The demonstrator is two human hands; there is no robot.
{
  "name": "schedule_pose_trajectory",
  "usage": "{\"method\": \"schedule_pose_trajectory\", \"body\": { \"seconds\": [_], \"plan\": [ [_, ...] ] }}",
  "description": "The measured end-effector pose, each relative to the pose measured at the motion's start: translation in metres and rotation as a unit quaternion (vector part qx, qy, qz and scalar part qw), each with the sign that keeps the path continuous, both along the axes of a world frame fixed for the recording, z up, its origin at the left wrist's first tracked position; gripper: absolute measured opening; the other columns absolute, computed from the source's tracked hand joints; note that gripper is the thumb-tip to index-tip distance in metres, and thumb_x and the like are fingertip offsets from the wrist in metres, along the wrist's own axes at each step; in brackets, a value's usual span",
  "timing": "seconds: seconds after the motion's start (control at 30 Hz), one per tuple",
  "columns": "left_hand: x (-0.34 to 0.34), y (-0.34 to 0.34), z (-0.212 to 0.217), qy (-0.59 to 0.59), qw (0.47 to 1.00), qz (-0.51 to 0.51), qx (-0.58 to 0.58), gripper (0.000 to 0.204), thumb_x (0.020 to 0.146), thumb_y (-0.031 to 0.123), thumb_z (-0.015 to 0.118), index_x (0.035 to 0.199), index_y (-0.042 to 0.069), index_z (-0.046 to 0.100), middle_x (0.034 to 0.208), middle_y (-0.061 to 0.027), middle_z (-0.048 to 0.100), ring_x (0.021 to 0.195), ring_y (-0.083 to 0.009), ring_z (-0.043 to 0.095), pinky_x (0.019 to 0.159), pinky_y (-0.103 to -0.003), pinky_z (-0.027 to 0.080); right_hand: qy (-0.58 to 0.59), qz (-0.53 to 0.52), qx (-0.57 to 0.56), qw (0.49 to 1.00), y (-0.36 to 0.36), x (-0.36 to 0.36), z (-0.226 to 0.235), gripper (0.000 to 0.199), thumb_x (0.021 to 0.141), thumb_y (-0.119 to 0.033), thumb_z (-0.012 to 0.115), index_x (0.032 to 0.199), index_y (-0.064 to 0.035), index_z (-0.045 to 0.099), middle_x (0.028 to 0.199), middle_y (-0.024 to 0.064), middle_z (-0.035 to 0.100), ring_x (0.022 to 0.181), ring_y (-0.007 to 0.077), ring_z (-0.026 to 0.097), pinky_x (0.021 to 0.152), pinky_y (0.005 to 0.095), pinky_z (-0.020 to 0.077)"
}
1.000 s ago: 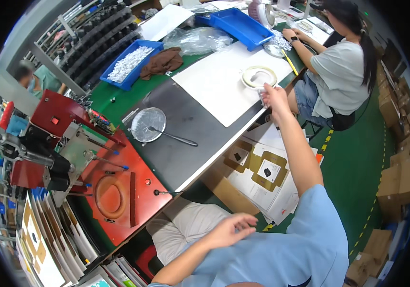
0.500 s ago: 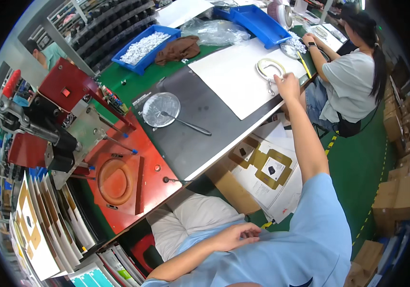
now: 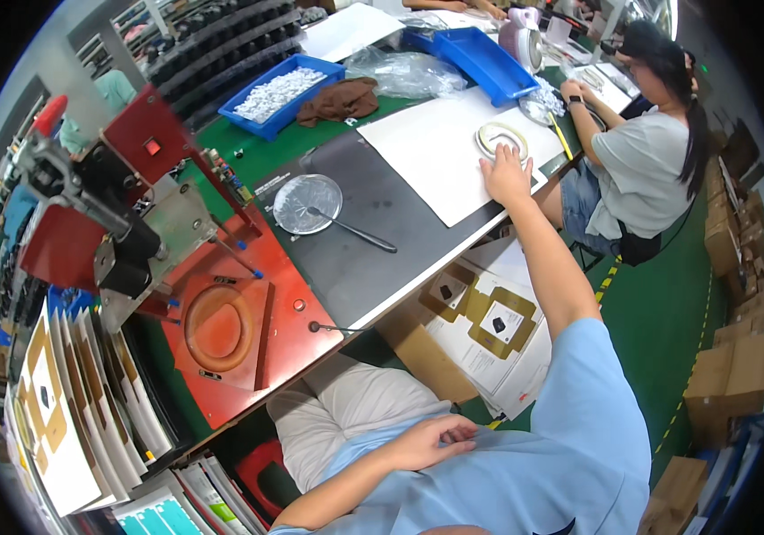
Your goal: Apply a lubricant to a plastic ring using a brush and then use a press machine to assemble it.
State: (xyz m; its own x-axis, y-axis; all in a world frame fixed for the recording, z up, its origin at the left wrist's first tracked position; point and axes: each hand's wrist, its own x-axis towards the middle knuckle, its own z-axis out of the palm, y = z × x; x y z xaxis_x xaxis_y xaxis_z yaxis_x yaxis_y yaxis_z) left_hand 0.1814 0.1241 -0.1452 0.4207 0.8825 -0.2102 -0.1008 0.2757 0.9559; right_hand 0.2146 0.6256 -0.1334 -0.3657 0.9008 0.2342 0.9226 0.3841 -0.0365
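My right hand (image 3: pixel 509 179) reaches out over the white sheet (image 3: pixel 431 156), fingers spread and pointing away from me. Its fingertips are at the near edge of a cream-and-white ring-shaped coil (image 3: pixel 481 140) that lies flat on the sheet; whether they press on it I cannot tell. My left hand (image 3: pixel 435 442) rests against my blue shirt above my lap, loosely curved, with nothing visible in it. On the black mat (image 3: pixel 355 267) stands a round clear dish (image 3: pixel 297 203) holding whitish matter, with a dark-handled tool (image 3: pixel 366 236) leaning across its rim.
At left stands a red press (image 3: pixel 262 352) with a lever clamp and a round orange-brown mould (image 3: pixel 219 328). Farther back are a blue tray (image 3: pixel 268 125) of small white pieces, a brown cloth (image 3: pixel 337 101) and another blue tray (image 3: pixel 489 67). A co-worker (image 3: pixel 640 152) sits at right.
My right hand has gone from fingers drawn together at the coil's near side to spread fingers, a little farther left. The view has shifted slightly; my left hand stays in place.
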Motion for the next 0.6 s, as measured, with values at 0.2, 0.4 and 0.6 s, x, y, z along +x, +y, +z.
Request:
{"method": "schedule_pose_trajectory", "body": {
  "seconds": [0.2, 0.4, 0.6],
  "plan": [
    [-0.016, -0.016, 0.004, 0.053, 0.995, 0.082, 0.034, 0.033, 0.104, 0.019, 0.069, 0.132, 0.004, 0.065, 0.119, -0.0079, 0.072, 0.106, -0.0160, 0.068, 0.093, -0.033, 0.054, 0.140, 0.155, 0.156, 0.965, -0.048, 0.005, 0.006, 0.043, 0.098, -0.028, 0.069, 0.133, -0.0026, 0.063, 0.141, 0.0185, 0.059, 0.136, 0.0405, 0.050, 0.115, 0.0594, 0.0328],
    [-0.061, -0.070, -0.031, -0.061, 0.951, 0.300, -0.038, 0.047, 0.109, 0.023, 0.062, 0.149, 0.003, 0.049, 0.133, -0.0122, 0.065, 0.121, -0.0205, 0.063, 0.103, -0.035, 0.051, 0.360, 0.453, -0.241, 0.779, -0.301, -0.014, 0.058, 0.011, 0.090, -0.012, 0.071, 0.097, -0.0039, 0.073, 0.094, 0.0139, 0.072, 0.085, 0.0287, 0.071, 0.075, 0.0378, 0.0561],
    [-0.064, -0.143, -0.028, -0.110, 0.831, 0.542, 0.064, 0.090, 0.097, 0.054, 0.072, 0.161, 0.003, 0.035, 0.146, -0.0221, 0.058, 0.129, -0.0316, 0.061, 0.112, -0.046, 0.047, 0.306, 0.385, -0.836, 0.244, -0.521, -0.049, -0.042, 0.049, 0.115, -0.039, 0.042, 0.140, -0.0009, 0.061, 0.136, 0.0130, 0.066, 0.131, 0.0205, 0.060, 0.115, 0.0382, 0.0425]
  ]
}}
